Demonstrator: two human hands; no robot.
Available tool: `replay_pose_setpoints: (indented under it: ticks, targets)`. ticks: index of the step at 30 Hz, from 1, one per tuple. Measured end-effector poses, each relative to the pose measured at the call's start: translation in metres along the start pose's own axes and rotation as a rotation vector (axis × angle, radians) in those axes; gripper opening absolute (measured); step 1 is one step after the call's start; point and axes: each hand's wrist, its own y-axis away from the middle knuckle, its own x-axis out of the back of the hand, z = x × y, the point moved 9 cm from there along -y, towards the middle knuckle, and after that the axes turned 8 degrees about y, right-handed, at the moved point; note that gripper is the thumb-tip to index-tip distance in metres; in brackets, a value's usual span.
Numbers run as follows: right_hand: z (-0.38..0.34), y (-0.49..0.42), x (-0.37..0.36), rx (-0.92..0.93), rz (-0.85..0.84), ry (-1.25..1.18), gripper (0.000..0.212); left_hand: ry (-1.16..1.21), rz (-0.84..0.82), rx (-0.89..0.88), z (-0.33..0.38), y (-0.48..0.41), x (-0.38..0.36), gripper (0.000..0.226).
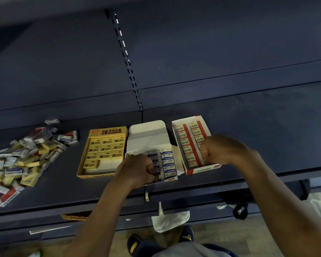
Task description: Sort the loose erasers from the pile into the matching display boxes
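A pile of loose erasers (20, 158) in yellow, white-blue and red wrappers lies at the shelf's left. Three display boxes stand side by side: a yellow 2B box (102, 153), a white box of blue-labelled erasers (148, 140) with its lid up, and a red-and-white box (191, 143). My left hand (135, 169) is over the near left corner of the white box, its curled fingers pinching a blue eraser (156, 173) in the left column. My right hand (220, 150) is fisted over the red box's right column, apparently gripping a red eraser that it mostly hides.
The boxes stand on a dark blue shelf (248, 127) with a slotted upright (130, 71) behind them. One stray eraser (52, 121) lies behind the pile. Below the shelf edge hang a white pouch (170, 219) and a dark strap (239, 210). Shoes show on the floor.
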Motion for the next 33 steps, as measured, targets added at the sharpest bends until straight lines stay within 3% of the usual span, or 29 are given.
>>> replay_pose_setpoints:
  ticks: [5,11,17,26,29,33]
  targets:
    - [-0.011,0.007,0.008,-0.054,0.109,0.13,0.017,0.071,0.031,-0.029,-0.003,0.002,0.0,0.015]
    - [-0.057,0.01,0.031,0.0,0.346,-0.01,0.016,0.186,0.109,-0.125,0.0,0.008,0.004,0.014]
    - [-0.124,0.01,0.042,0.169,0.487,-0.217,0.01,0.342,0.33,-0.272,-0.014,0.031,0.032,0.01]
    - [-0.211,-0.018,0.05,0.24,0.56,-0.237,0.017,0.174,0.643,-0.446,-0.064,0.074,0.084,0.034]
    - [-0.239,-0.026,0.053,0.268,0.562,-0.255,0.016,0.158,0.657,-0.387,-0.095,0.079,0.091,0.048]
    - [-0.278,-0.04,0.052,0.292,0.514,-0.252,0.018,0.15,0.649,-0.249,-0.143,0.078,0.094,0.03]
